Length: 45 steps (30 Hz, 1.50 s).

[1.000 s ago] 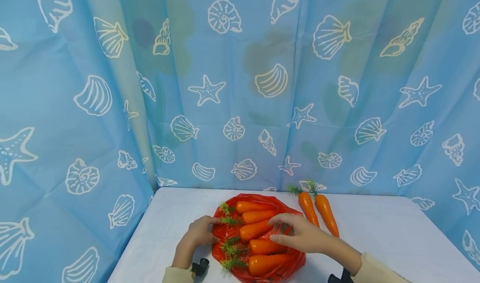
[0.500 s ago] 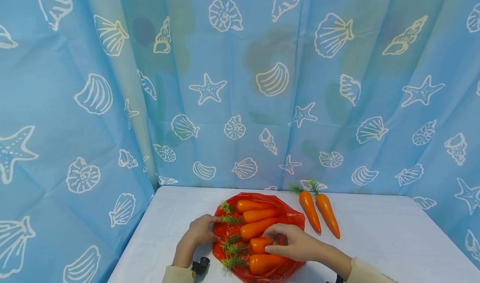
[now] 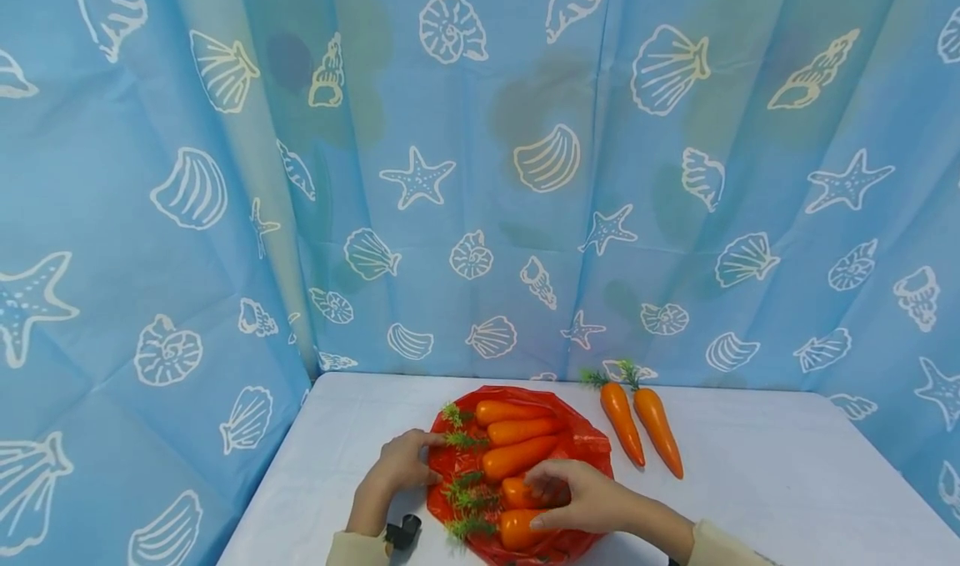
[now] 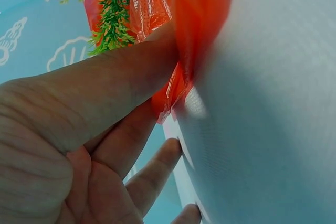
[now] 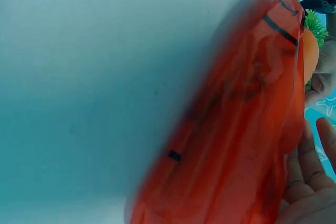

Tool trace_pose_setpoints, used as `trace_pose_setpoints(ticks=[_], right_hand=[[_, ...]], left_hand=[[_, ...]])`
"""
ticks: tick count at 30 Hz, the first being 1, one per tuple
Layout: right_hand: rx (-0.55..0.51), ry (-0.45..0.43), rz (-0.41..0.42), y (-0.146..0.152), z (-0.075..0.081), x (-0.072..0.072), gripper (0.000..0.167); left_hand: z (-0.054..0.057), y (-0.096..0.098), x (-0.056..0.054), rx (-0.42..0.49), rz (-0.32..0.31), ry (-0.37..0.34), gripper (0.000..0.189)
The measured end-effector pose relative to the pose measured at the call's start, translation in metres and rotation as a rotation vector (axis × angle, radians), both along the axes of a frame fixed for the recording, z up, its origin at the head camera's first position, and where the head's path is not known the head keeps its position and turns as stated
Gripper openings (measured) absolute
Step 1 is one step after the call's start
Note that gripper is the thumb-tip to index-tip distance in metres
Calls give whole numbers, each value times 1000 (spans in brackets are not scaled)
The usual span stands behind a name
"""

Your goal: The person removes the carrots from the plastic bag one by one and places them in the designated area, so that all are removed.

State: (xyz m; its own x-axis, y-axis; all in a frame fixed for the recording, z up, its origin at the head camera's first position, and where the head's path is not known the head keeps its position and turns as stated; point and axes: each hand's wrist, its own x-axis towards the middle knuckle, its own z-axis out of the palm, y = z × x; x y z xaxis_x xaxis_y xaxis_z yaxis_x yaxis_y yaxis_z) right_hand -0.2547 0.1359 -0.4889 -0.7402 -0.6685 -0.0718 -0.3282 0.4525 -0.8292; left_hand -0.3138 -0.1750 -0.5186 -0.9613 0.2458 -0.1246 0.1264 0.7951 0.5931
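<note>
A red plastic bag [image 3: 591, 443] lies on the white table with several orange carrots [image 3: 517, 458] in a row on it. Their green tops [image 3: 467, 441] point left. At the bag's left edge, my left hand [image 3: 403, 461] pinches the red plastic between thumb and finger, as the left wrist view shows. My right hand [image 3: 588, 498] reaches over the right ends of the two nearest carrots, fingers bent loosely and thumb apart, fingertips right at the carrots. In the right wrist view the bag's side [image 5: 231, 129] covers part of that hand's surroundings.
Two more carrots [image 3: 622, 424] lie side by side on the table, just right of the bag, tops toward the back. A blue curtain [image 3: 480, 174] with shell prints hangs behind the white table [image 3: 750, 466] and along its left side.
My right hand has moved toward me across the row, from the middle carrots to the nearest two. The left hand has stayed at the bag's edge.
</note>
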Motion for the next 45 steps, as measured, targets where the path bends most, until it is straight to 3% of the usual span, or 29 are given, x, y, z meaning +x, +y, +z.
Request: trace_pose_setpoints(ticks=[6,15,20,26,33,39,45], right_hand=[[-22,-55,26,-3,-5,-1,36],[54,-28,16,-3,-14,-3,34],[91,24,50,-5,-20,-1,31],[106,38,61,-6,-18,-2,31],[-4,-40,28,-6,-10,-6,31],[-89,-138,-6,-4,-16,-7,29],[4,-98,-20,-7,-20,-3,27]], left_hand=[[-2,-1,0,4,-2,-3,49],[1,0,0,-5,1,-8,47],[3,1,1,-7,-1,-11,47],[6,1,2,-10,-3,-6,48],[7,0,2,-11,-4,-2,47],[5,1,2,-12,-12,10,47],[1,1,2,-2,1,9,47]])
